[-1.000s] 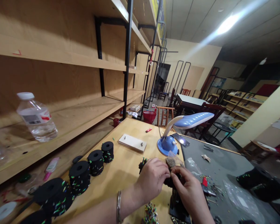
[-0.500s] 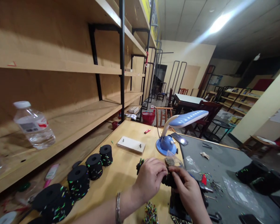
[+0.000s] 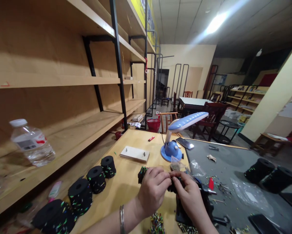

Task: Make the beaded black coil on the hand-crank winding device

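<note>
My left hand (image 3: 152, 190) and right hand (image 3: 190, 197) both pinch a small black foam ring (image 3: 173, 186) above the wooden table (image 3: 126, 182). It looks soft and light, so I hold its sides.

Left hand (image 3: 152, 190) and right hand (image 3: 190, 197) grip 1 black spool (image 3: 175, 187) (partly hidden).

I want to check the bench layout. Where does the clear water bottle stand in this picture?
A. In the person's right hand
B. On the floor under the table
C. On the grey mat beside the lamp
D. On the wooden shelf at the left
D: the water bottle stands on the wooden shelf at the left, far from both hands.
</note>
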### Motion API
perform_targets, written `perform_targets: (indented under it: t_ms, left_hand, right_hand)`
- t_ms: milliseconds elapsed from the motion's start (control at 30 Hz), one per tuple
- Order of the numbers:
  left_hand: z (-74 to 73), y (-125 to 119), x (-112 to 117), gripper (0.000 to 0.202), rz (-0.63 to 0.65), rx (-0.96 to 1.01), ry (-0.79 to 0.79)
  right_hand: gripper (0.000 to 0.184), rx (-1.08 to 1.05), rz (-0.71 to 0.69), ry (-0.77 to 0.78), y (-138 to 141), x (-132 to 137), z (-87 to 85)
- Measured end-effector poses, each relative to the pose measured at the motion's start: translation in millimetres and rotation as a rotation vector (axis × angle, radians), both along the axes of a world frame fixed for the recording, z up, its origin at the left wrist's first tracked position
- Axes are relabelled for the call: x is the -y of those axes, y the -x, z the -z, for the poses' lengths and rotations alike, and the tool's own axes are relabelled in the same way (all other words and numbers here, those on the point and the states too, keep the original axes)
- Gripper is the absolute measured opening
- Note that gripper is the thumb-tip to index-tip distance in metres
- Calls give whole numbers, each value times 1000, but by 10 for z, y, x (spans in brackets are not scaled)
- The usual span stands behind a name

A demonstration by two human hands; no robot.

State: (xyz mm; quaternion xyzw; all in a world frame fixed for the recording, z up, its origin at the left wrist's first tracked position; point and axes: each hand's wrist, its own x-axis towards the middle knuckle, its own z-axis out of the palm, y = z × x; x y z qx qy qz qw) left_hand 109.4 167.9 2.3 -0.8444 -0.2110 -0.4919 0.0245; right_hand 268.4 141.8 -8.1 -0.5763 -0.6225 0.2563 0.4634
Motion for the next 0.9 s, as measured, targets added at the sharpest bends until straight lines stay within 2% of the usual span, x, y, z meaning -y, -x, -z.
perform_targets:
  t_ms: [100, 300, 700, 900]
  left_hand:
    - [8, 26, 16, 13, 2, 14, -9]
    - [42, 62, -7, 12, -86, 50, 55]
    - [94, 59, -21, 14, -62, 75, 123]
    - [113, 55, -50, 12, -53, 73, 128]
  right_hand:
    - [39, -10, 2, 15, 2, -6, 12]
    - [42, -13, 5, 43, -12, 1, 2]
    - [33, 137, 95, 75, 78, -58, -44]
    - [37, 158, 112, 158, 83, -57, -96]
